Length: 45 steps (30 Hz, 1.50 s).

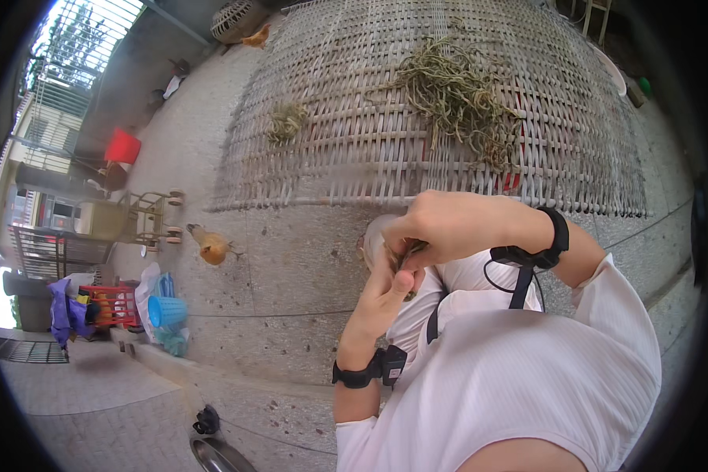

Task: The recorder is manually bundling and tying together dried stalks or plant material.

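My right hand [460,227] bends down from the right, its fingertips meeting those of my left hand [380,295] in front of my knees. Pinched between both hands is a small bundle of dried plant strands [412,253], mostly hidden by the fingers. Beyond the hands, a woven bamboo mat [342,153] lies raised above the floor, with something red showing through its gaps. A tangled pile of dried greenish-brown strands [454,94], like dried long beans, rests on it. Farther left on the mat sits a small coiled bundle [286,123] of the same strands.
A brown chicken [213,248] stands on the concrete floor at left, another [256,37] near an upturned basket [235,20]. A wheeled cart [144,218], a red crate [113,305] and a blue plastic basket [166,311] stand farther left. A metal basin [221,454] lies at bottom.
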Tool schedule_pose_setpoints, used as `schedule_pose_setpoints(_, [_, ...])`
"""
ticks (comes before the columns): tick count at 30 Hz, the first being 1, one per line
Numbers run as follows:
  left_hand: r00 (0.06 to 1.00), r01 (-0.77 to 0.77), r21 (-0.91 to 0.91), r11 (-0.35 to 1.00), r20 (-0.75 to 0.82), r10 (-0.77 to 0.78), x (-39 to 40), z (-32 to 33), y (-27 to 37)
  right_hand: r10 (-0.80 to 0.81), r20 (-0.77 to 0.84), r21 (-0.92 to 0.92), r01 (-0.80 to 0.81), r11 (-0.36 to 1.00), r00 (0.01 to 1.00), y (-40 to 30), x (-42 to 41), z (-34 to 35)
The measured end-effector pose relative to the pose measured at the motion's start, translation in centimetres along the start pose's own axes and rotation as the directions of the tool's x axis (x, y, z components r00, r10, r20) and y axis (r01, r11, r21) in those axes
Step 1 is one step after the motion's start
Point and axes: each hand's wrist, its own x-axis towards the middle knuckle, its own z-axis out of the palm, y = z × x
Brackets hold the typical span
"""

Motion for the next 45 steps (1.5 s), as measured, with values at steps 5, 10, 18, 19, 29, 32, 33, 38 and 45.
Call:
schedule_pose_setpoints(5, [0.968,0.222,0.204,0.954,0.071,-0.240,-0.1,0.3,-0.4,0.100,0.084,-0.110,-0.091,0.990,0.991,0.0,0.9,-0.9])
schedule_pose_setpoints(10, [0.955,0.258,-0.009,0.966,0.155,-0.254,-0.4,0.6,-1.6,0.114,0.252,0.121,-0.148,0.982,0.961,1.9,0.8,-1.3])
schedule_pose_setpoints(18, [0.928,0.372,-0.650,0.663,0.254,-0.272,-0.8,0.9,-2.3,0.009,0.252,0.323,-0.093,0.942,0.968,5.4,1.0,-1.8])
schedule_pose_setpoints(19, [0.924,0.382,-0.647,0.660,0.262,-0.278,-0.9,0.7,-2.3,-0.036,0.216,0.370,-0.047,0.928,0.976,5.9,0.9,-1.8])
schedule_pose_setpoints(29, [0.859,0.464,-0.831,0.305,0.338,-0.385,-1.3,0.3,-2.1,-0.040,0.000,0.368,0.037,0.929,0.999,5.8,0.7,-0.9])
schedule_pose_setpoints(32, [0.869,0.466,-0.747,0.474,0.286,-0.403,-1.1,0.6,-1.3,-0.049,-0.074,0.389,0.074,0.918,0.996,4.1,0.6,-1.1])
schedule_pose_setpoints(33, [0.876,0.462,-0.685,0.563,0.256,-0.409,-1.1,0.7,-1.1,-0.048,-0.076,0.391,0.074,0.917,0.996,3.8,0.6,-1.1])
schedule_pose_setpoints(38, [0.888,0.455,-0.649,0.610,0.275,-0.369,-1.2,1.1,-0.7,0.008,-0.105,0.335,0.028,0.942,0.994,3.5,0.7,-1.5])
schedule_pose_setpoints(45, [0.881,0.465,-0.630,0.622,0.260,-0.395,-1.7,0.6,-0.4,0.049,-0.087,0.166,-0.033,0.986,0.995,6.4,0.6,-0.7])
